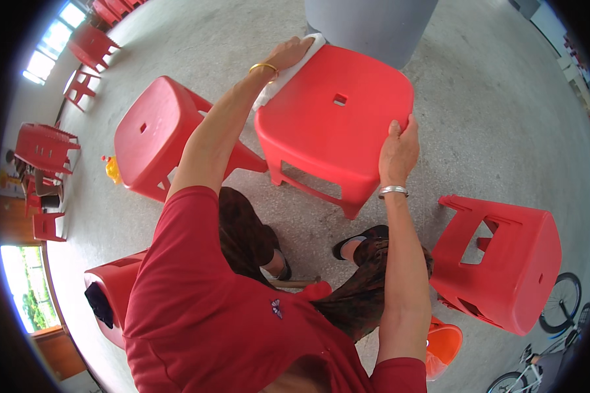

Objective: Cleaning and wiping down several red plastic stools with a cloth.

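A red plastic stool point(305, 105) stands upright on the floor in front of me, its seat facing up with a small rectangular hole in the middle. My left hand point(291, 53) presses a white cloth point(286, 81) against the seat's far left edge; the cloth hangs along that side. On the right side of the same stool, my right hand point(399, 152) grips the seat rim, thumb on top and the other fingers mostly hidden beneath. Both of my feet rest on the floor below, either side of the stool's near legs.
Another red stool point(150, 123) stands to the left, beside a yellow plastic object point(112, 169). At right is a further red stool point(496, 260), near an orange bucket point(445, 344) and a bicycle point(545, 353). A grey cylindrical container point(368, 29) rises just beyond my stool.
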### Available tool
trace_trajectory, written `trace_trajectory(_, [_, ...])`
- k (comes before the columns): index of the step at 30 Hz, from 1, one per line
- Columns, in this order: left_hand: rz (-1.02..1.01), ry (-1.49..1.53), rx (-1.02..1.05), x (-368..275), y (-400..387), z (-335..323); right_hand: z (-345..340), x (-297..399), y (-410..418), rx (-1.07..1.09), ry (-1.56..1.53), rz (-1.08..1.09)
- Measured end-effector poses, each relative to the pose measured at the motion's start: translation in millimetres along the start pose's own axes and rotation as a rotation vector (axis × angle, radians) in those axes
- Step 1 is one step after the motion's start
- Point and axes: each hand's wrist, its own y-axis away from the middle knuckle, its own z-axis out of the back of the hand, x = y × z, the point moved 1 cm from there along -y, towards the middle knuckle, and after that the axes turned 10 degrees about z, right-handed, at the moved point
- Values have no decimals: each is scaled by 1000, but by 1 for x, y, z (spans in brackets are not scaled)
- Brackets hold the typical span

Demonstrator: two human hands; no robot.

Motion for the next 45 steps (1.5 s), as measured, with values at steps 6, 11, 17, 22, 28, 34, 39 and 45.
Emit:
trace_trajectory(6, [27,74,28,23,88,1,1,-10,-1,-41,22,30])
trace_trajectory(11, [29,7,-46,61,144,-11,-9,-4,2,-39,-4,-7])
trace_trajectory(17, [217,460,-604,25,210,-26,-6,5,-2,-87,10,1])
trace_trajectory(22, [203,520,-429,37,208,12,-2,5,-5,-160,-67,-62])
trace_trajectory(28, [-176,649,-60,-67,217,38,-8,-23,-5,-178,-84,12])
trace_trajectory(34, [-937,-37,-44,-135,196,-51,-25,-106,40,-415,-973,-203])
trace_trajectory(39, [-672,-111,-106,-158,116,-76,7,-106,44,-519,-587,-378])
trace_trajectory(45, [-667,332,295,-189,130,-70,42,-34,33,-292,-365,182])
